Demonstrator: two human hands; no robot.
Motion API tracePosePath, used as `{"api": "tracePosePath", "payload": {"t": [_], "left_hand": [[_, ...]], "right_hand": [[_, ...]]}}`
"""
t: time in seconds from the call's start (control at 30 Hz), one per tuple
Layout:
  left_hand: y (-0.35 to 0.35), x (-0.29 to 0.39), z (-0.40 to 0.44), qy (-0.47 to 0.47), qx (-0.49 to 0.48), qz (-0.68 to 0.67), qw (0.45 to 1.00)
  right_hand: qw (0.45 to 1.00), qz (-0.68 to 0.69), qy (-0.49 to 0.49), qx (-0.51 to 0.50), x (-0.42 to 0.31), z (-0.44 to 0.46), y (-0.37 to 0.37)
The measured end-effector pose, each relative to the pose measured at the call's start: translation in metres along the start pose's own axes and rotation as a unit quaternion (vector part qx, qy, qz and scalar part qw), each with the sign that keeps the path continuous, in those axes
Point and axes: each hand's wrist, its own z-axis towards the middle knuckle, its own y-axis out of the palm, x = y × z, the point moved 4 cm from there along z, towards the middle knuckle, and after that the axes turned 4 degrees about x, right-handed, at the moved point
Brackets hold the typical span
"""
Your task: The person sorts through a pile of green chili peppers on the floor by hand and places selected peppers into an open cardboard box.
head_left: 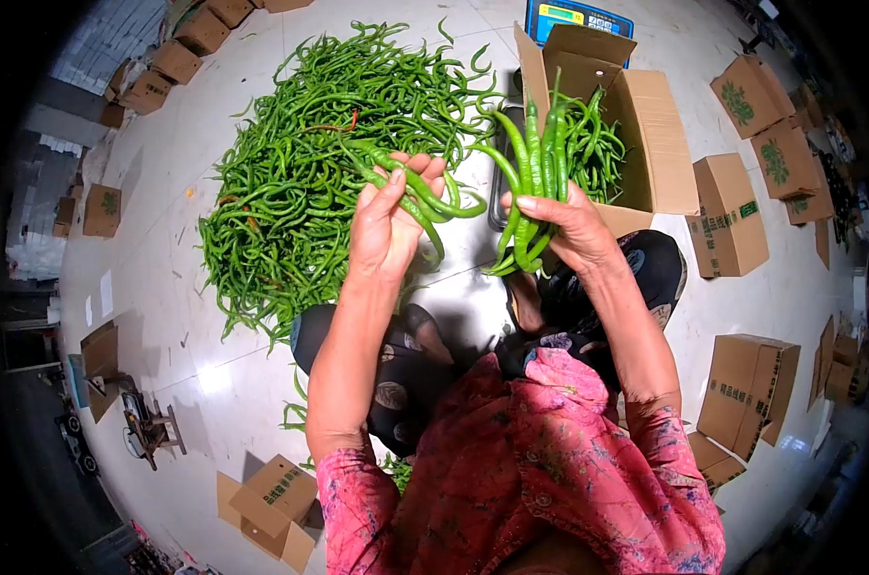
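Note:
A large heap of long green peppers [290, 182] lies on the pale floor, with a red one near its middle. Over the heap's right edge, my left hand [388, 216] is palm up, its thumb pressed on a few curved green peppers [425, 192]. To the right, my right hand [568, 222] grips an upright bunch of long green peppers [535, 158], thumb across the front. Just behind that bunch stands an open cardboard box [657, 134] with green peppers [602, 153] inside. The two hands are apart.
A blue scale [588, 13] with a lit display is behind the open box. Closed cartons [731, 216] stand at the right, and more boxes [746, 393] sit at the lower right. An open carton [276, 494] is at the lower left, a small stool [151, 426] at the left.

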Motion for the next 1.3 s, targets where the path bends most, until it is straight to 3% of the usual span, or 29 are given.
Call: {"api": "tracePosePath", "payload": {"t": [0.07,0.27,0.47,0.67,0.8,0.87,1.0,1.2,1.23,1.3], "left_hand": [[0.008,0.001,-0.003,-0.007,0.038,-0.018,0.999],[0.013,0.002,-0.004,-0.103,-0.152,-0.188,0.965],[0.013,-0.002,-0.007,-0.069,-0.107,-0.078,0.989],[0.012,-0.004,-0.007,-0.039,-0.056,0.046,0.997],[0.007,-0.004,-0.006,-0.009,-0.024,0.063,0.998],[0.005,-0.004,-0.004,-0.018,-0.060,0.028,0.998],[0.008,-0.005,-0.004,-0.018,-0.057,0.044,0.997],[0.007,-0.003,-0.002,-0.014,-0.060,0.006,0.998],[0.010,-0.001,-0.003,-0.005,-0.021,0.019,1.000],[-0.001,-0.004,0.005,-0.011,-0.082,0.060,0.995]], "right_hand": [[1.000,-0.005,0.022,-0.008,0.007,0.001,0.004],[1.000,0.003,0.004,-0.023,0.021,0.007,0.011],[0.998,0.056,0.034,-0.017,0.030,0.010,0.023],[0.996,-0.044,-0.018,-0.073,0.025,0.008,0.052],[0.993,-0.065,-0.035,-0.088,0.023,0.011,0.055],[0.995,-0.042,-0.039,-0.081,0.020,0.010,0.051],[0.999,-0.010,-0.050,-0.018,0.012,0.007,0.036],[0.994,-0.083,-0.061,-0.019,0.000,0.003,0.021],[0.994,-0.084,-0.060,-0.017,-0.001,0.002,0.021],[0.995,-0.077,-0.060,-0.014,0.000,0.002,0.022]]}}
